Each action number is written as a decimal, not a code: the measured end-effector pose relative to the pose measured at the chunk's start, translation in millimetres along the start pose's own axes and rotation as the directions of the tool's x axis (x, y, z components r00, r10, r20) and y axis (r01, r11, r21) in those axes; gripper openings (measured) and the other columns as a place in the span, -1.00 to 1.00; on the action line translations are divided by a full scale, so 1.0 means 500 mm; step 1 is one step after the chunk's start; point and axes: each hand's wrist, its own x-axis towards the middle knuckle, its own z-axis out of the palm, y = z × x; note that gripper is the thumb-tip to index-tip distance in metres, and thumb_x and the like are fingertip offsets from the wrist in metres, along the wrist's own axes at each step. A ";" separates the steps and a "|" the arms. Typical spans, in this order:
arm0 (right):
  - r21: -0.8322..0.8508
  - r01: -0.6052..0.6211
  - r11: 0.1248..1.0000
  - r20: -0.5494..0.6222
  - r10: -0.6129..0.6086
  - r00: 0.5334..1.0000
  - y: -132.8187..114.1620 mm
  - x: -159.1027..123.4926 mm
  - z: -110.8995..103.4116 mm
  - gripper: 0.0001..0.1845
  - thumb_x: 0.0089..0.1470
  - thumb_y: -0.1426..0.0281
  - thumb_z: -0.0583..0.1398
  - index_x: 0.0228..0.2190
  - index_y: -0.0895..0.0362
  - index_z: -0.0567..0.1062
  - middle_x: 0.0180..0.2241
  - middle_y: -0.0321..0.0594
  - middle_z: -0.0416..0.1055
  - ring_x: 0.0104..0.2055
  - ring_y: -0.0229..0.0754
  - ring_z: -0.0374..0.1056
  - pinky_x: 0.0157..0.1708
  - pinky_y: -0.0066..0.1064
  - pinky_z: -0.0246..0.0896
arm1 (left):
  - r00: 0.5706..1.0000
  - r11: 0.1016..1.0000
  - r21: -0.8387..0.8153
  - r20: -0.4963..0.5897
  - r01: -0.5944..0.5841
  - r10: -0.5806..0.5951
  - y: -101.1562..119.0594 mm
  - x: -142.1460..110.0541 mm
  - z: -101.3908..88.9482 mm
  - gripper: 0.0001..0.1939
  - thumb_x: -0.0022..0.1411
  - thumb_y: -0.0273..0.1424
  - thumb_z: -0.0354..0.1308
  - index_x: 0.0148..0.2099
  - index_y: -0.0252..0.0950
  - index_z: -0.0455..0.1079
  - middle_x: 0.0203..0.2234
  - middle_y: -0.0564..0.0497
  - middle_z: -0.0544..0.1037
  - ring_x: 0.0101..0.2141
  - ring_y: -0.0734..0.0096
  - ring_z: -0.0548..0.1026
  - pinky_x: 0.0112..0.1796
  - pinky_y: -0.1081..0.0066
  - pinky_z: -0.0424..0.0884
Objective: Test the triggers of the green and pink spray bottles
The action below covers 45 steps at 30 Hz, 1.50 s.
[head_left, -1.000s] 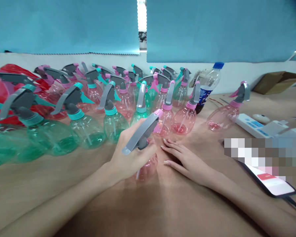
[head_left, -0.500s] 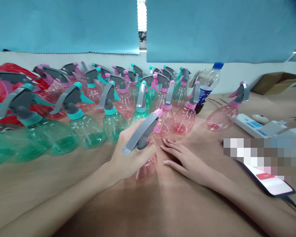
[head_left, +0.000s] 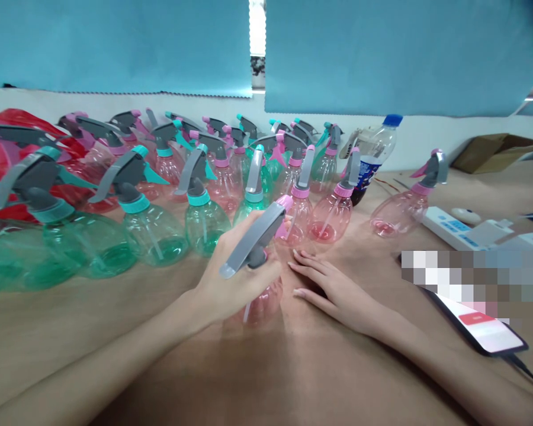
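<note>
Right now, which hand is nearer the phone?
Right: the right hand rests on the table left of the phone; the left hand, holding a pink spray bottle, is farther left.

Both forearms (head_left: 115,361) are bare and slim, with smooth skin running up to narrow wrists. The left hand (head_left: 235,281) and right hand (head_left: 333,290) are slender, with long, tapering fingers, and the right hand's fingernails (head_left: 298,292) are long, rounded and glossy.

On my feed, the translucent pink spray bottle (head_left: 262,305) sits tilted in the left hand (head_left: 235,284), fingers wrapped round its neck, grey trigger head angled up and away. The right hand (head_left: 333,290) lies open and flat just beside it.
</note>
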 end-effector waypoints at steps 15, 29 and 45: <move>0.019 -0.004 1.000 0.004 0.004 1.000 0.003 0.000 -0.001 -0.35 0.28 0.04 0.01 0.24 0.16 0.26 0.32 -0.06 0.07 0.38 0.02 -0.06 0.31 0.06 -0.08 | 0.991 0.996 -0.084 0.126 -0.028 0.039 -0.023 -0.001 0.000 -0.40 0.03 -0.52 0.07 0.15 -0.07 0.18 -0.42 0.15 0.40 -0.51 0.49 0.33 -0.43 0.48 0.35; 0.028 -0.007 1.000 -0.002 0.007 1.000 0.003 0.001 -0.001 -0.36 0.27 0.06 0.04 0.23 0.17 0.27 0.32 -0.04 0.09 0.37 0.04 -0.05 0.31 0.06 -0.07 | 0.988 0.996 -0.077 0.153 0.042 -0.029 -0.011 -0.002 -0.007 -0.59 0.00 -0.47 0.07 -0.04 -0.19 0.35 -0.42 0.12 0.47 -0.48 0.46 0.39 -0.45 0.46 0.29; 0.036 -0.001 0.999 -0.017 0.001 1.000 0.005 0.000 0.002 -0.37 0.27 0.05 0.05 0.24 0.13 0.26 0.31 -0.05 0.10 0.37 0.03 -0.04 0.31 0.05 -0.07 | 0.990 0.997 0.072 0.137 0.032 -0.042 -0.003 -0.003 -0.011 -0.61 0.02 -0.42 0.03 -0.04 -0.18 0.26 -0.36 0.10 0.50 -0.43 0.41 0.46 -0.39 0.44 0.36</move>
